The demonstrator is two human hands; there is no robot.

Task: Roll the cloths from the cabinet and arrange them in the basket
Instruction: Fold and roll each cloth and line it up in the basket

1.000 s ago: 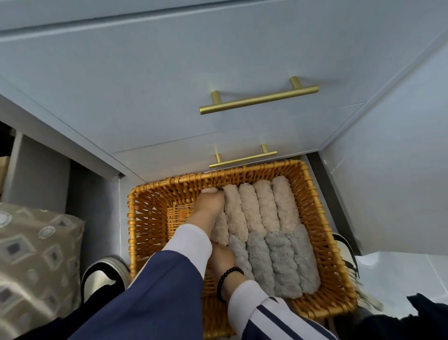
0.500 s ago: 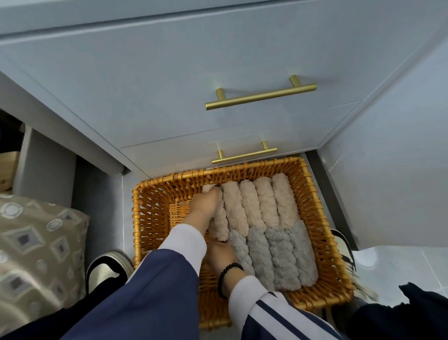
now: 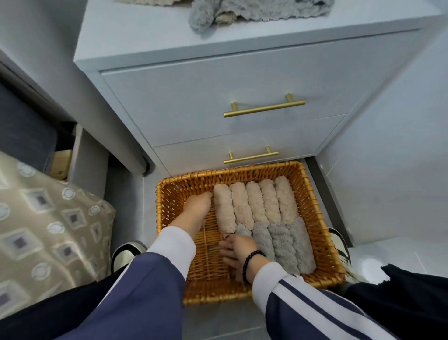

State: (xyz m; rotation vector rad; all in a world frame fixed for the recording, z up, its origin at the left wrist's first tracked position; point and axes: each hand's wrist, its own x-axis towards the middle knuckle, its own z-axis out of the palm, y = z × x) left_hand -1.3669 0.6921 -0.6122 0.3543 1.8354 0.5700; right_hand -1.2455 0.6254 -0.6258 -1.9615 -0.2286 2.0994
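Note:
A wicker basket [image 3: 315, 208] stands on the floor in front of the cabinet [image 3: 184, 97]. Several beige rolled cloths [image 3: 254, 203] fill its back row and grey rolled cloths [image 3: 288, 245] its front row. My left hand [image 3: 196, 211] lies in the bare left part of the basket, fingers straight along the side of the leftmost beige roll [image 3: 224, 211]. My right hand [image 3: 236, 250] rests with spread fingers on the leftmost grey roll [image 3: 242, 230], hiding most of it. Unrolled grey cloths [image 3: 242, 12] and a beige one [image 3: 145, 2] lie on the cabinet top.
The cabinet has two drawers with brass handles [image 3: 264, 109], the lower handle [image 3: 251, 157] just behind the basket. A patterned cushion [image 3: 48, 218] is at left, a wall at right. My shoes [image 3: 127, 252] flank the basket on the tiled floor.
The view has pulled back and up, bringing the cabinet top into sight. My left hand slid off the leftmost beige roll to its left side. My right hand's fingers have spread.

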